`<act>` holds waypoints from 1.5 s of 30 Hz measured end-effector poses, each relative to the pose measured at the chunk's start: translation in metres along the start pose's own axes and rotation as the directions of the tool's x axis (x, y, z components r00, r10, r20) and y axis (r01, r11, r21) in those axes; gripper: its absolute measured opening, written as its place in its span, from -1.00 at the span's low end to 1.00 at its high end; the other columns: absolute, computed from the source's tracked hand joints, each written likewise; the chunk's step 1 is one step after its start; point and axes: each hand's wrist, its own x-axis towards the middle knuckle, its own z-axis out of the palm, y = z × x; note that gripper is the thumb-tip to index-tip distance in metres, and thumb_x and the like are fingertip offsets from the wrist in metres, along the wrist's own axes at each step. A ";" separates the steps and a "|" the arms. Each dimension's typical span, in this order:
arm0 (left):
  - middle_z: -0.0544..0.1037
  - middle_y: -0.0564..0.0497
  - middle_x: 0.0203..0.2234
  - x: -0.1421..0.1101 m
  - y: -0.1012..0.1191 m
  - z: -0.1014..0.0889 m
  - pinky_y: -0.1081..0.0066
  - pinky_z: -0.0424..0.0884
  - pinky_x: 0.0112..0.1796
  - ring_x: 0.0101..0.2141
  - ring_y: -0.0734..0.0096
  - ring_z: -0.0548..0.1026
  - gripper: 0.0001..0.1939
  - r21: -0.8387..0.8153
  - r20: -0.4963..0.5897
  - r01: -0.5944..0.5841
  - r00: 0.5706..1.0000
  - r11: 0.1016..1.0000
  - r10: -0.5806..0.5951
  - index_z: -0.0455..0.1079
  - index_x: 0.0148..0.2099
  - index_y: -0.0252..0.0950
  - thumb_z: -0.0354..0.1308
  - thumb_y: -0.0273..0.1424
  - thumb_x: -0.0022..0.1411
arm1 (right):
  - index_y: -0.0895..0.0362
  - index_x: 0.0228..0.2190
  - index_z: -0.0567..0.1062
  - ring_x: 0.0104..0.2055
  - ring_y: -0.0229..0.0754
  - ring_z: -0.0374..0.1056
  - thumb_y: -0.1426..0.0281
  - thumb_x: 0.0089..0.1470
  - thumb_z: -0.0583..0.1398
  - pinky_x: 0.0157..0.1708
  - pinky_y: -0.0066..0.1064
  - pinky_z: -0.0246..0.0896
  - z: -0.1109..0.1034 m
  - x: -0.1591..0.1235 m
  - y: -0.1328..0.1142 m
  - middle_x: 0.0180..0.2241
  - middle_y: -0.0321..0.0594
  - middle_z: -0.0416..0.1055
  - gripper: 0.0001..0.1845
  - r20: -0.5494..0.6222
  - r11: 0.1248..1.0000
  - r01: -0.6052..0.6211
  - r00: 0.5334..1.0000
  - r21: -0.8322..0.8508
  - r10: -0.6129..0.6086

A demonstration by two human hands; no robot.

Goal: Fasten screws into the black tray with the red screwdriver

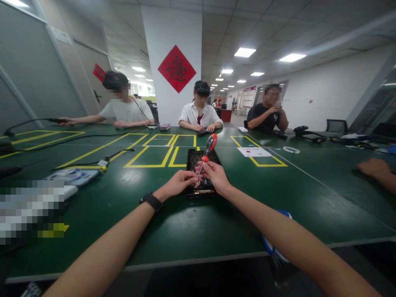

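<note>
A screwdriver (211,144) with a red and black handle leans up and to the right over a black tray (191,194). The fingers of my right hand (216,175) are closed on its shaft, just below the red collar. Near the tip, my left hand (181,181) pinches at the lower end of the shaft; whether a small part is also between those fingers I cannot make out. Dark pieces and a brownish strip (204,192) lie inside the tray, partly hidden by my hands.
Yellow tape outlines (148,166) mark the green table (161,239). A white paper sheet (253,152) and a white ring (291,150) lie to the right. Cables and a pale flat package (72,176) are at left. Several people sit around; another person's hand (374,167) rests at right.
</note>
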 end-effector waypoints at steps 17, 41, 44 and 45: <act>0.46 -0.02 -0.47 0.003 -0.008 0.000 0.46 0.27 -0.35 -0.44 0.48 0.37 -0.71 -0.002 -0.079 0.004 0.997 1.000 -0.004 0.39 -0.33 -0.40 0.08 -0.24 0.05 | 0.21 -0.38 0.42 -0.45 -0.29 0.36 0.27 -0.23 0.25 -0.44 -0.45 0.27 0.000 -0.001 0.000 -0.47 -0.21 0.45 -0.67 -0.026 0.998 0.039 0.999 -0.048 -0.040; 0.42 -0.11 -0.18 0.027 -0.056 -0.007 0.32 0.21 -0.12 -0.17 0.31 0.36 -0.61 0.122 -0.672 0.274 0.730 0.954 -0.124 0.30 -0.10 -0.31 -0.08 -0.17 0.13 | 0.21 -0.58 0.36 -0.47 -0.23 0.28 0.45 -0.13 0.10 -0.49 -0.47 0.04 -0.109 0.032 -0.011 -0.54 -0.12 0.38 -0.91 -0.309 0.278 -0.279 0.949 -0.919 -0.067; 0.43 -0.10 -0.17 0.037 -0.065 -0.013 0.33 0.21 -0.12 -0.17 0.31 0.37 -0.60 0.111 -0.666 0.303 0.729 0.947 -0.155 0.29 -0.09 -0.30 -0.07 -0.15 0.12 | 0.21 -0.58 0.38 -0.42 -0.18 0.30 0.44 -0.14 0.12 -0.45 -0.45 0.05 -0.113 0.027 -0.005 -0.49 -0.09 0.39 -0.91 -0.293 0.192 -0.282 0.955 -0.940 -0.031; 0.42 -0.10 -0.16 0.040 -0.068 -0.015 0.33 0.21 -0.12 -0.16 0.31 0.37 -0.59 0.123 -0.662 0.320 0.731 0.939 -0.162 0.29 -0.09 -0.30 -0.07 -0.15 0.12 | 0.21 -0.58 0.38 -0.41 -0.17 0.31 0.42 -0.13 0.12 -0.44 -0.45 0.06 -0.112 0.026 -0.003 -0.49 -0.09 0.39 -0.89 -0.289 0.168 -0.282 0.957 -0.945 -0.017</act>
